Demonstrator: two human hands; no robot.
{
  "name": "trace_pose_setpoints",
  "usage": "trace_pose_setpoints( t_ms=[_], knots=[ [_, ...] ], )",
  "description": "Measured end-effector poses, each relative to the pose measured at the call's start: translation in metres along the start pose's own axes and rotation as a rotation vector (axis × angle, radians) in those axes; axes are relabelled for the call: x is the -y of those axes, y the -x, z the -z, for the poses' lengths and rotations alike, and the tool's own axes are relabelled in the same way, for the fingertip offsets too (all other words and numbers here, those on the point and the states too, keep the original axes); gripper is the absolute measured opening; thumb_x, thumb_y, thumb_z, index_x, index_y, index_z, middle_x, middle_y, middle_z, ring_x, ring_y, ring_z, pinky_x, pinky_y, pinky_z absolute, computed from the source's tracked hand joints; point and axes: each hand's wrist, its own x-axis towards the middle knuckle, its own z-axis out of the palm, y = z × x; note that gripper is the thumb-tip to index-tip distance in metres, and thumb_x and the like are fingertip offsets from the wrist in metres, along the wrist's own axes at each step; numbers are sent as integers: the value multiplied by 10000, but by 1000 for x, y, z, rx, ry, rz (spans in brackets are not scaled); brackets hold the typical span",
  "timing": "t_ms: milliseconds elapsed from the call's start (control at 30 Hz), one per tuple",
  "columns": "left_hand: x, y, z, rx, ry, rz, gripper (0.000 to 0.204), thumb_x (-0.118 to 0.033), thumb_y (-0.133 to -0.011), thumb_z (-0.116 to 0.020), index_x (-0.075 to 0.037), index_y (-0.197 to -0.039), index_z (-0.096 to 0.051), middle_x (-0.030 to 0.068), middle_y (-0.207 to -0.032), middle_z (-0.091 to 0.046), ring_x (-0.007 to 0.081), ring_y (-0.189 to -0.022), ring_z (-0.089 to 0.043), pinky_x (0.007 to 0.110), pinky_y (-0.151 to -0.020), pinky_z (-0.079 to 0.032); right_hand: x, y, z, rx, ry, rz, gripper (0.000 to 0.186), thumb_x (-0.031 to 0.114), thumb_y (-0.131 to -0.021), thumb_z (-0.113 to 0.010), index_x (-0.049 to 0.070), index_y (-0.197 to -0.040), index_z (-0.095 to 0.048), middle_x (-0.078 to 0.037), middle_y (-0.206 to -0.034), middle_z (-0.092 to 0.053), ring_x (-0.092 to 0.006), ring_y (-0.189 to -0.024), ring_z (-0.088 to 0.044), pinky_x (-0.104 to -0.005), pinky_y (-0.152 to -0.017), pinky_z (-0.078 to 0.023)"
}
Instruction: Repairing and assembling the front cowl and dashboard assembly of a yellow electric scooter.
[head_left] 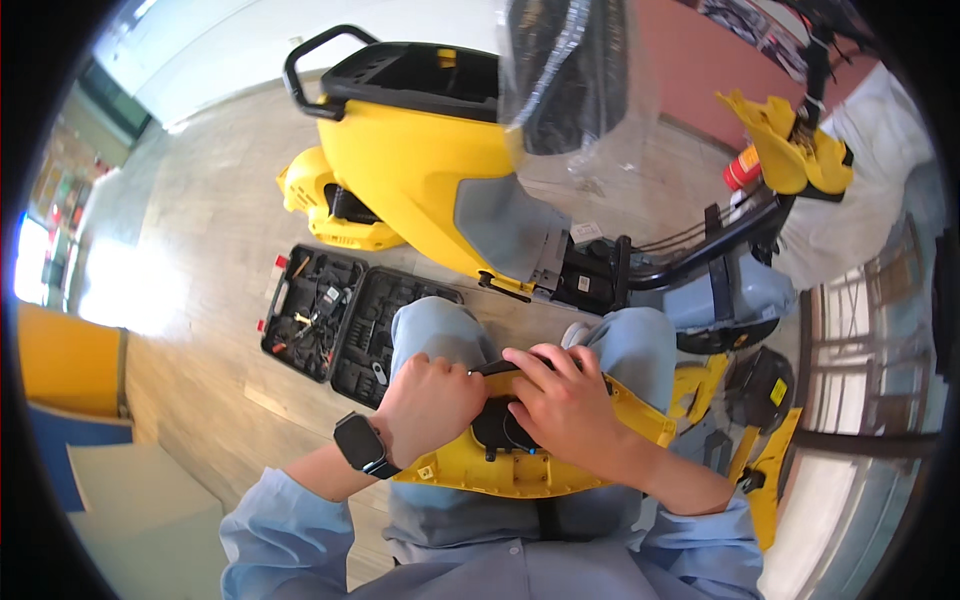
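Note:
A curved yellow plastic scooter cover (530,478) lies across my lap with its inner side up. A black rounded part (492,425) sits in its middle, partly hidden by my right hand, with a thin blue-tipped wire near it. Along the far rim runs a black strip (500,367). My left hand (432,400), below a dark wristwatch (362,443), is closed with its fingertips at the left end of this strip. From the right, my right hand (568,405) grips the strip, fingers bent over the far rim and thumb on the near side.
Ahead stands a partly dismantled yellow scooter (420,170) with a plastic-wrapped seat (575,80). An open black toolbox (318,315) lies on the floor to the left. Yellow panels (770,480) and a black rounded part (760,388) lie at the right.

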Motion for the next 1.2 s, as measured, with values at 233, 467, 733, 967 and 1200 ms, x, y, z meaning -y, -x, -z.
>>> trace_pose_setpoints(
  t_ms=[233,467,733,967,1200],
  knots=[
    [3,-1,5,-118,-44,-106,243,-305,-1030,-699,-143,-850,-676,-7,-771,-652,198,-742,-689,370,-640,-534,-8,29,11,-86,56,-126,218,236,-861,-832,60,-968,-762,-113,-1389,-688,-286,-1280,-602,-491,-1057,-450],
    [9,-8,11,-133,66,-88,276,-297,-1001,-750,-111,-814,-668,24,-755,-624,234,-698,-661,387,-600,-539,-21,49,7,-61,84,-235,255,95,-866,-748,74,-1120,-755,-131,-1331,-691,-276,-1173,-669,-411,-956,-510],
    [8,8,10,-235,290,41,338,-310,-940,-839,-97,-760,-648,42,-733,-599,266,-660,-642,416,-589,-512,-10,55,9,-187,28,-229,165,111,-867,-747,59,-1024,-751,-140,-1343,-684,-292,-1224,-649,-448,-993,-506],
    [7,11,0,-432,447,227,405,-301,-810,-949,-57,-891,-636,79,-816,-605,300,-788,-644,403,-684,-511,14,15,-4,-141,-29,-92,224,201,-856,-843,47,-993,-755,-143,-1411,-653,-332,-1349,-585,-488,-1069,-481],
    [17,73,-6,-444,789,669,323,-207,-845,-915,-55,-904,-636,104,-788,-647,274,-745,-685,391,-698,-540,30,-17,-15,-149,26,-81,259,280,-867,-850,34,-903,-776,-128,-1277,-720,-296,-1270,-623,-498,-1074,-479]
  ],
)
